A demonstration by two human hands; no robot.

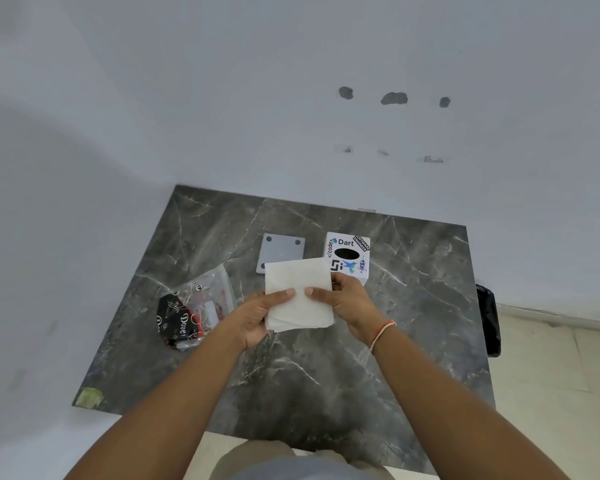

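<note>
Our left hand and right hand both clamp the tissue stack, thumbs on top and fingers curled beneath, so it hangs flat between them, above the table and touching nothing else. We judge the step to be squaring this stack for loading into the tissue box, which stands just beyond our right fingertips. To do it well we should pinch lightly near the edges, hold the layers aligned, and avoid creasing or fanning the soft sheets. The corners should stay flush before we turn towards the box.

Beyond both hands, partly hidden by the stack, lies a grey plate with dark round feet, likely the box's base. Just left of our left hand sits a clear plastic bag with a dark printed wrapper inside. Well to the right of our right hand, a black bag hangs at the table's edge.

We count two hands, one stack, one box, one plate, one clear bag and one black bag.
</note>
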